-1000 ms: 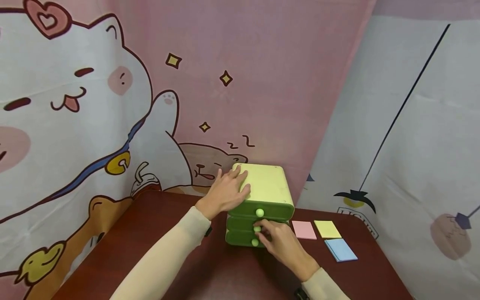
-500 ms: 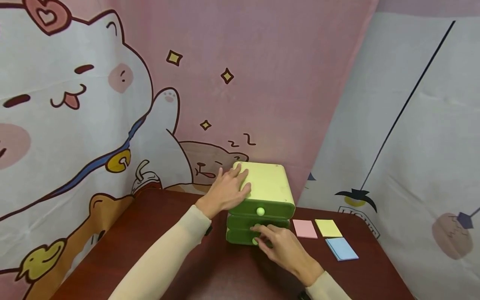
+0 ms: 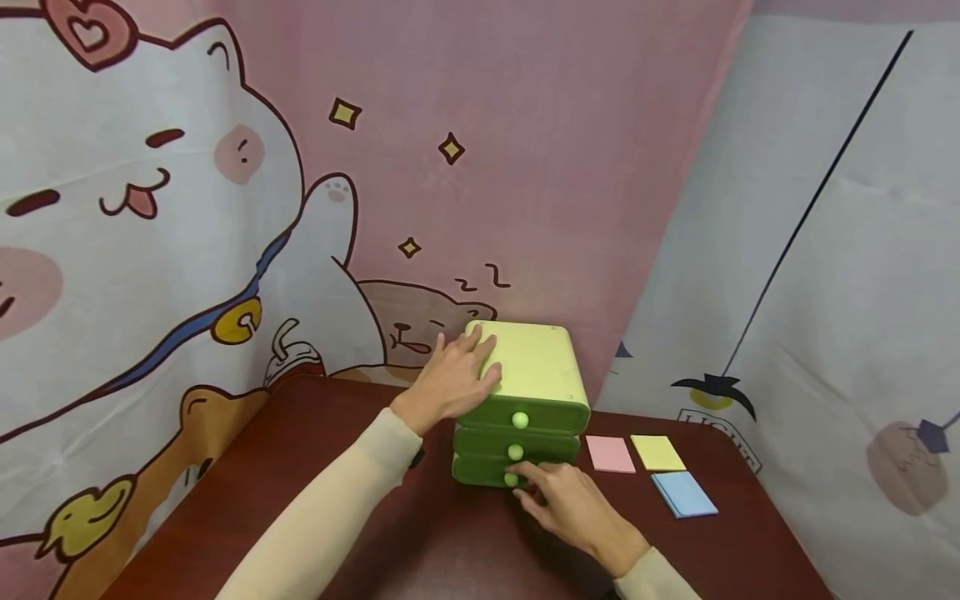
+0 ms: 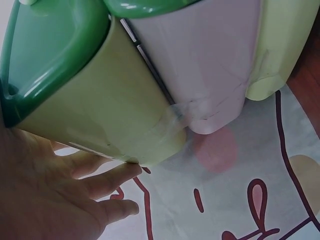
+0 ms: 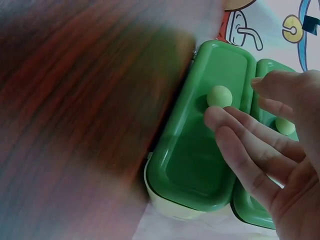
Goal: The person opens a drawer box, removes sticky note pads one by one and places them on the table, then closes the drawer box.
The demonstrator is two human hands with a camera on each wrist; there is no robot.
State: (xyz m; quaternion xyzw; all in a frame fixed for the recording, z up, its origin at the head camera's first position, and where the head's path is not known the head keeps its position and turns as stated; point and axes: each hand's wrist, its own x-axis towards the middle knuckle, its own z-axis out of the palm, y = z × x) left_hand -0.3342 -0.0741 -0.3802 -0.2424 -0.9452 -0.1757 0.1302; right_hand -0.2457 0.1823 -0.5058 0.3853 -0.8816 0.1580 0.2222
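Observation:
A small chest of drawers (image 3: 532,362) has a pale yellow top, green fronts and round light-green knobs. Spread across the left part of its top is my left hand (image 3: 450,379). In the left wrist view, the fingers (image 4: 107,182) lie straight along the yellow casing (image 4: 115,115). My right hand (image 3: 573,504) is at the bottom drawer's knob (image 3: 511,480), index finger just above it and thumb below. The right wrist view shows straight fingertips (image 5: 215,119) beside that knob (image 5: 219,96), touching or nearly so, not wrapped round it. All drawers look pushed in.
Pink (image 3: 610,454), yellow (image 3: 657,452) and blue (image 3: 684,494) sticky-note pads lie right of the chest on the dark red-brown table (image 3: 442,554). A cartoon-printed curtain (image 3: 562,167) hangs directly behind. A pink casing (image 4: 205,60) forms the chest's middle tier.
My right hand has come off the middle drawer's knob and shifted down to the bottom one. The left hand stays on the chest top.

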